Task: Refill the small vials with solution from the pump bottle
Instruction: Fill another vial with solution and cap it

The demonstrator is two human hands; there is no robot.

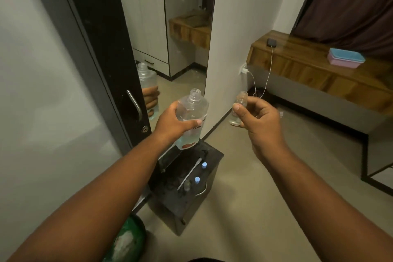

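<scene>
Open gap between bottle (pixel 192 112) and vial (pixel 239 110).

Pump bottle (pixel 192 112): clear, glossy plastic, printed label on its side. Small vial (pixel 239 110): clear, smooth, transparent (glass or plastic, could not tell). Black stand (pixel 185 204): dark glossy top, reflective, smudged. Wooden shelf (pixel 308 66): grained wood, polished sheen. Door handle (pixel 135 104): brushed metal. Lunch box (pixel 345 57): matt pastel plastic. Curtain (pixel 350 2): dark cloth. Floor (pixel 276 187): smooth, dull.
</scene>
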